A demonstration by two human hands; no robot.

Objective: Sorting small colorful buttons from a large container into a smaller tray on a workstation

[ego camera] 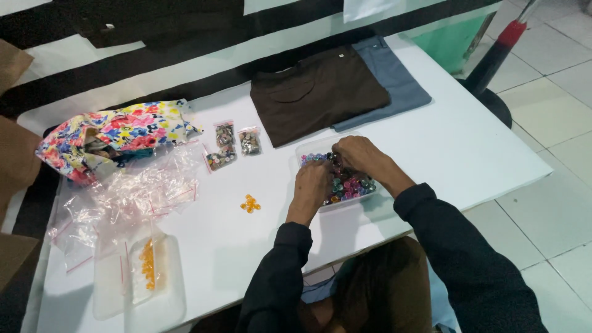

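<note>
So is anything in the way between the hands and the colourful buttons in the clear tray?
No, nothing visible. The left hand and the right hand are already in the clear tray, right on the colourful buttons. The small bags of buttons and the orange pile lie off to the side on the white table.

Clear plastic tray (308,150) flat on white table, near front edge, filled with mixed-colour buttons (349,184).
</note>
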